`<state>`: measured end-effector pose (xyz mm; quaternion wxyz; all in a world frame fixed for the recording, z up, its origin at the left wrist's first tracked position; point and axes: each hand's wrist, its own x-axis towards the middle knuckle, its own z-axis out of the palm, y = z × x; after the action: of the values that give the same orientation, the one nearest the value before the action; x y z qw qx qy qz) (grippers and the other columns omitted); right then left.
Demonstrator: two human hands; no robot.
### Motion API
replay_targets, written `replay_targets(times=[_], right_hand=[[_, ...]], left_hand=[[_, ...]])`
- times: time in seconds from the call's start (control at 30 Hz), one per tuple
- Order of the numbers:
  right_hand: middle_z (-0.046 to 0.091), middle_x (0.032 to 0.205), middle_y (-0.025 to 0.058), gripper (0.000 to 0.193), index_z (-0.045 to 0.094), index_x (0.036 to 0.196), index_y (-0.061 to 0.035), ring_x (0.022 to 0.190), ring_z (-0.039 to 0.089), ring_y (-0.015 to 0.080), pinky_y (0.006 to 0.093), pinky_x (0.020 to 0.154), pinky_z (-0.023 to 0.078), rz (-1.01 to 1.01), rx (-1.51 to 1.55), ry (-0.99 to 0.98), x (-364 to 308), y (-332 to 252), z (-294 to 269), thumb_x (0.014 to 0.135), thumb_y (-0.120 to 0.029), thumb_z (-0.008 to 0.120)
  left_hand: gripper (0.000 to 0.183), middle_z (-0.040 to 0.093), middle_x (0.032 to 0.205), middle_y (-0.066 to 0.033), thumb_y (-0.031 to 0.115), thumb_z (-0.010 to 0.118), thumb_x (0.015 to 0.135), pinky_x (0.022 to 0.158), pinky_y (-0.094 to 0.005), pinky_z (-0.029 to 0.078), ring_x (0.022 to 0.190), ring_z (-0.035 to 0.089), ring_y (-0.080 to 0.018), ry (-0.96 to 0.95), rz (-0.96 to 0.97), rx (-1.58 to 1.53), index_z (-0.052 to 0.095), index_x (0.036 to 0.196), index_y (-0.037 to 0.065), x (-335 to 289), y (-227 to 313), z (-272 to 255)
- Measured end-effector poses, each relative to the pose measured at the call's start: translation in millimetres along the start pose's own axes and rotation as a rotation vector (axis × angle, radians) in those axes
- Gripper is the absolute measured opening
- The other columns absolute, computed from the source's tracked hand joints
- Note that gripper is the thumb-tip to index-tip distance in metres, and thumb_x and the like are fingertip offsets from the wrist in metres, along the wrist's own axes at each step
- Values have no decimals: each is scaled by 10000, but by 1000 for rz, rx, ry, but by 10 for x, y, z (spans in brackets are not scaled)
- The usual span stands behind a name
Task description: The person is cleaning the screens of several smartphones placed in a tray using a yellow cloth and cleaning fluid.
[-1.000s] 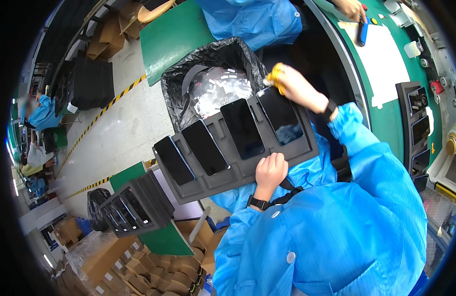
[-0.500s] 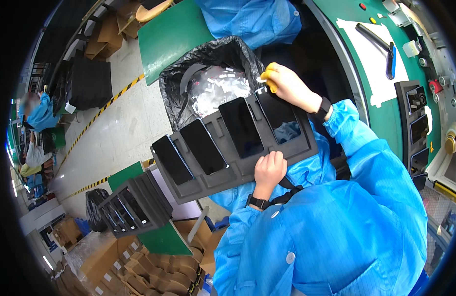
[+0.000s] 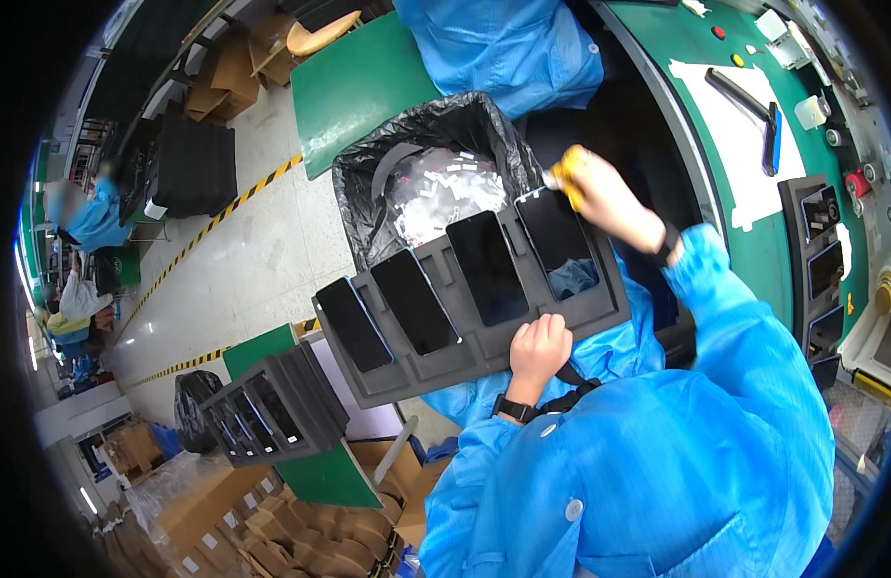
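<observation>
A dark foam tray [image 3: 368, 387] holds a row of several black-screened smartphones. My left hand [image 3: 542, 349] grips its near edge, fingers curled over the rim. At the tray's far right corner is my right hand [image 3: 599, 197], its thumb and finger covered in yellow finger cots [image 3: 569, 175] and pinched together. A small white tab [image 3: 549, 181] shows at those fingertips, slightly blurred. Just below them lies the rightmost smartphone [image 3: 559, 241], with white marks along its top edge. Behind the tray, a bin with a black liner [image 3: 363, 173] contains many small white tabs [image 3: 445, 197].
At left stands a stack of foam trays [image 3: 320, 395] with more phones. A green bench [image 3: 754, 207] on the right bears white paper, a black-and-blue tool [image 3: 773, 140] and another phone tray [image 3: 800, 279]. A person in blue [image 3: 508, 53] is beyond the bin; cardboard boxes [image 3: 301, 511] lie lower left.
My right hand has moved slightly up and away from the rightmost phone's top edge. The whole view has shifted a little; my left hand still grips the tray.
</observation>
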<state>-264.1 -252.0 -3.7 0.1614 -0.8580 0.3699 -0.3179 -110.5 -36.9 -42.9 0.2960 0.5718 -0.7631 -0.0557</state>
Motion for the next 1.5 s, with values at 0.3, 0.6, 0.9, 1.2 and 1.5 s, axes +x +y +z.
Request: replay_targets(times=[0.3,0.6,0.9,1.2,1.5], right_hand=[[575,852,179,170,594,888,-6,791,565,382,427,701,478,-15,-140,62,169,323,59,725,20,631],[590,861,144,181,639,907,-48,850,600,347,396,730,501,26,-37,-109,-316,68,180,730,-24,668],[569,827,160,81,616,843,-28,787,579,349,426,722,477,-64,50,-149,-255,-247,20,791,-41,676],[589,804,140,95,659,864,-10,755,592,315,379,673,477,178,29,155,136,2,-115,773,-19,684],[607,861,134,190,674,922,-30,786,605,325,362,681,493,430,30,165,-847,-483,-173,740,16,702]], left_hand=[[147,476,661,-37,108,623,757,544,-324,430,586,536,-185,-25,-4,-26,479,727,98,-35,-3,27],[137,504,687,-35,115,634,751,567,-322,444,601,555,-181,-31,-2,-3,498,755,97,-65,-14,89],[108,528,679,-62,90,624,738,554,-346,444,569,552,-223,-7,-20,2,518,758,78,26,17,-39],[129,511,684,-44,107,618,760,565,-331,445,602,564,-195,-5,-36,12,490,750,95,-48,2,-17],[72,524,685,-34,74,616,728,540,-321,436,585,541,-199,-34,-41,0,556,768,78,-28,-9,-20]])
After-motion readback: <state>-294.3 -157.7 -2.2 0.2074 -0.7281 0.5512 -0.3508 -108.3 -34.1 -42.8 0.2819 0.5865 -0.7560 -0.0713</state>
